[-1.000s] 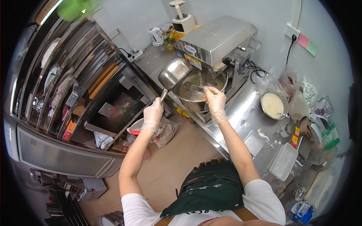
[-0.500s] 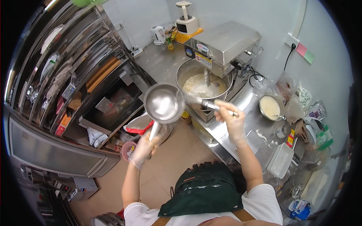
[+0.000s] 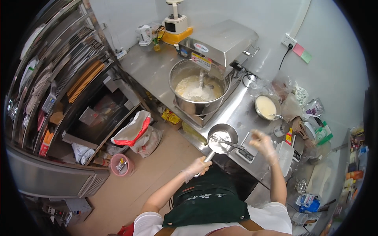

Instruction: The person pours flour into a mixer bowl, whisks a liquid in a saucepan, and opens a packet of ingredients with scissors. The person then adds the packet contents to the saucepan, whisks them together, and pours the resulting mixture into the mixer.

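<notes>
My left hand, in a clear glove, is closed round the handle of a metal saucepan at the counter's front edge. A wire whisk leans inside the pan, its dark handle sticking out over the right rim. Just above that handle end, my gloved right hand is apart from the whisk, fingers loosely bent and spread, holding nothing I can see. Farther off, the mixer bowl holds pale dough with white flour on top, under a steel stand mixer.
A bowl of creamy liquid with a utensil stands on the right, beside plastic bags and a metal cup. A white tray lies nearer. Below left are an open flour sack, a pink bin and a tray rack.
The saucepan and whisk have moved right and nearer, from beside the mixer bowl to the counter edge. My right hand has let go of the whisk, which now rests in the pan.
</notes>
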The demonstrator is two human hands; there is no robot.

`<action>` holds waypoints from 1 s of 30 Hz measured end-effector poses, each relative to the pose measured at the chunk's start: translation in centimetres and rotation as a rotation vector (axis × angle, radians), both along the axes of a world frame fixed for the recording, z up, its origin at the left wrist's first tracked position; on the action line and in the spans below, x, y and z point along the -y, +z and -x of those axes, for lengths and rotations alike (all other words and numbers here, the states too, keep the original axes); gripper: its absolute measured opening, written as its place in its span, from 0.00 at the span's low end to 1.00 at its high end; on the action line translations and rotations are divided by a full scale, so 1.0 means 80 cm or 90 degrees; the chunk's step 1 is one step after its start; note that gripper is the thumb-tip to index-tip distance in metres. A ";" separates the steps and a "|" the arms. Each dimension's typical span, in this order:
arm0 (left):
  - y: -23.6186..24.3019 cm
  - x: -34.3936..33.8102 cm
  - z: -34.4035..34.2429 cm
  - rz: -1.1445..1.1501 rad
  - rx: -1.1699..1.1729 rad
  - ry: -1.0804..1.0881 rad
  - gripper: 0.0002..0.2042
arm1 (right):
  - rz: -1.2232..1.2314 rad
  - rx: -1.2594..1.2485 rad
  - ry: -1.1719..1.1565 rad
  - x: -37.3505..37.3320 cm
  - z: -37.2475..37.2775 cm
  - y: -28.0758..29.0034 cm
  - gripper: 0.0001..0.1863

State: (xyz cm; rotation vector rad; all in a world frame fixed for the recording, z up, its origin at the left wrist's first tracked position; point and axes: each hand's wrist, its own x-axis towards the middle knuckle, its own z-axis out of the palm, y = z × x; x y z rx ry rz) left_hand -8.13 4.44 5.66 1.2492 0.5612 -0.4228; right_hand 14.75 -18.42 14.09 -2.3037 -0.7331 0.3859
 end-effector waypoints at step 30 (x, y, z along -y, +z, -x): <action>0.092 -0.243 -0.065 -0.580 0.045 0.202 0.11 | -0.584 0.068 -0.180 -0.245 -0.588 0.214 0.18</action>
